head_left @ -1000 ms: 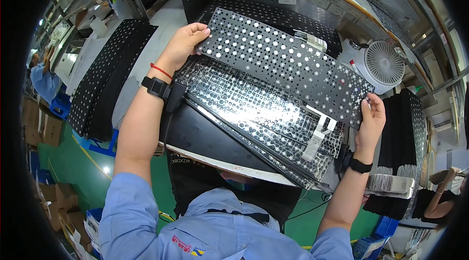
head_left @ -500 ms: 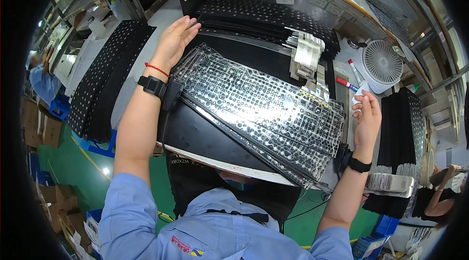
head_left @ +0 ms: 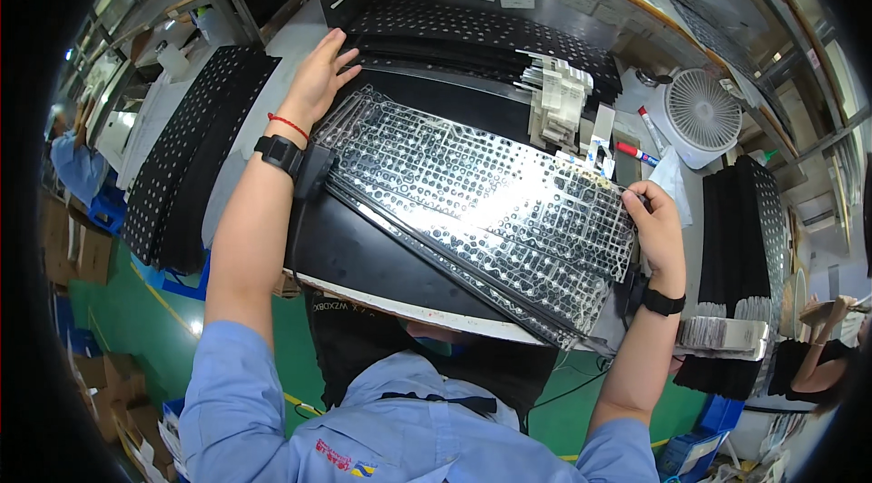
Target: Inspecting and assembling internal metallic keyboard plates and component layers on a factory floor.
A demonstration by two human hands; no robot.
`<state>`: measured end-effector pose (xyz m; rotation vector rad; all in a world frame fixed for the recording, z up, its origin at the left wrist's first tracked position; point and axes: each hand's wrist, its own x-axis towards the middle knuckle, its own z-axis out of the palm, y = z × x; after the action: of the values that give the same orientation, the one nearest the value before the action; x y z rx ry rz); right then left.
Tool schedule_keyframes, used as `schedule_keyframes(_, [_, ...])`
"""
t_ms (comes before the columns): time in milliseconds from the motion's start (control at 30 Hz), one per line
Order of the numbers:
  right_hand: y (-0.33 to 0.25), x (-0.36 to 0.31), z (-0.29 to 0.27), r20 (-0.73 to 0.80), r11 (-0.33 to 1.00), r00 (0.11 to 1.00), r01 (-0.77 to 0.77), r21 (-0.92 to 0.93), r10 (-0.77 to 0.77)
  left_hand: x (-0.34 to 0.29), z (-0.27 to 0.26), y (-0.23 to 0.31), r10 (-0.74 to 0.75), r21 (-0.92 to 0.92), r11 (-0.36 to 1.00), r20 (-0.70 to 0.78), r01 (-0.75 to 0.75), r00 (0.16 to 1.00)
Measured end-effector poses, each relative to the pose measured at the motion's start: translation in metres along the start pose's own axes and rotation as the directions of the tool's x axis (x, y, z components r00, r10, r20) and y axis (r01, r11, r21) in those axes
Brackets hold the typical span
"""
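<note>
Left hand (head_left: 318, 79) is spread wide and empty; right hand (head_left: 656, 221) has thumb and fingers at the corner of some clear sheets (head_left: 436, 161), can't tell if it's actually gripping. They're covered in dark rings, super glary, lying slanted on the black tabletop (head_left: 391, 261). Pale strips (head_left: 557, 102) crowd the far edge, red marker (head_left: 628, 150) and white fan (head_left: 703, 111) beyond. Black holder (head_left: 340, 4) at the back has dotted plates (head_left: 481, 24) in it.

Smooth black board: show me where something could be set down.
Bare: the near-left part of the smooth black board, bordered by long black strips beside clear, black-patterned plastic sheets and by the white table edge. Crowded: far right, with stacked pale strips, a red-and-white marker and a round white fan.
</note>
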<state>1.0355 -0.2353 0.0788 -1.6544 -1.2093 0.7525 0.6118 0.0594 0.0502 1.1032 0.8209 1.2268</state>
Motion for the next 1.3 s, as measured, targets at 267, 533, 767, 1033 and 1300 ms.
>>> schedule_keyframes(267, [0.002, 0.001, -0.003, -0.009, 1.000, 1.000, 0.016, -0.010, -0.016, 0.008, 0.005, -0.003, -0.024, 0.042, 0.999, 0.037, 0.023, 0.999])
schedule_keyframes(533, [-0.002, -0.001, 0.000, -0.017, 1.000, 1.000, 0.002, 0.007, -0.001, 0.016, -0.009, -0.004, -0.013, 0.105, 0.994, 0.099, 0.002, 0.995])
schedule_keyframes(767, [0.005, 0.003, -0.005, -0.156, 0.990, 0.983, 0.113, 0.087, -0.099, 0.007, -0.005, 0.003, 0.018, 0.128, 0.991, 0.041, -0.023, 0.999])
schedule_keyframes(1033, [0.016, 0.008, -0.013, -0.237, 0.957, 0.961, 0.194, 0.216, -0.141, -0.022, 0.017, 0.015, -0.126, 0.237, 0.969, 0.257, 0.064, 0.958])
schedule_keyframes(1300, [0.010, 0.006, -0.008, -0.208, 0.965, 0.977, 0.099, 0.243, -0.048, -0.032, 0.027, 0.009, -0.207, 0.240, 0.960, 0.251, 0.147, 0.946])
